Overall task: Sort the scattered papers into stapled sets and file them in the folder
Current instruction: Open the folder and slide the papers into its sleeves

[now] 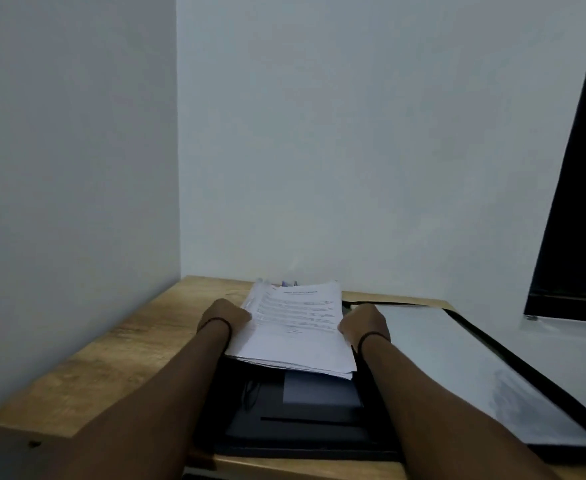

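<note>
A thick stack of printed white papers (295, 327) lies partly over the left half of an open black folder (284, 427) on a wooden desk (111, 358). My left hand (224, 317) grips the stack's left edge, and my right hand (364, 323) grips its right edge. The stack's near end is raised slightly above the folder's inner pocket. The folder's right half (458, 368) lies open and carries a clear plastic sleeve with a white sheet in it. Each wrist wears a thin dark band.
The desk sits in a corner, with a wall on the left (77, 168) and a wall behind (354, 133). A dark window frame (575, 202) stands at the right above a white sill. A few pens (288, 283) poke out behind the stack.
</note>
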